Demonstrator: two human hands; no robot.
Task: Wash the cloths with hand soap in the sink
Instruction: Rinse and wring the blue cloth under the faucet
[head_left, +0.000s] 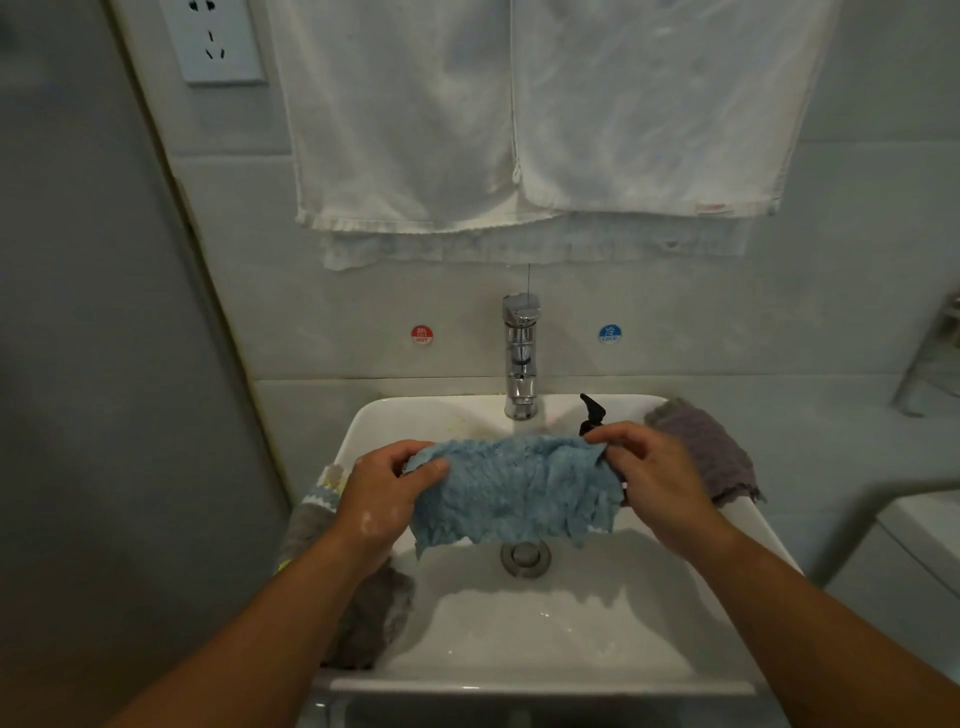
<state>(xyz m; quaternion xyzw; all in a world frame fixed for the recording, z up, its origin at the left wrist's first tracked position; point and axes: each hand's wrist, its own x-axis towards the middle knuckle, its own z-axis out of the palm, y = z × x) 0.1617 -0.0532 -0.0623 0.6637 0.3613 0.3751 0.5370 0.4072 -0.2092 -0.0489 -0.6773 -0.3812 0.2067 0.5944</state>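
A light blue cloth (511, 491) is stretched out above the white sink (545, 629). My left hand (376, 493) grips its left edge, with soap foam on the back of the hand. My right hand (649, 478) pinches its right edge. Behind my right hand, only the black pump (592, 413) of the soap bottle shows. A purple-grey cloth (711, 452) lies on the sink's right rim. A grey cloth with a patterned border (358, 608) hangs over the left rim, partly under my left forearm.
A chrome tap (521, 358) stands at the back of the sink, with no water running. The metal drain (525, 557) sits in the basin below the cloth. White towels (530, 114) hang on the wall above. A wall socket (215, 39) is at top left.
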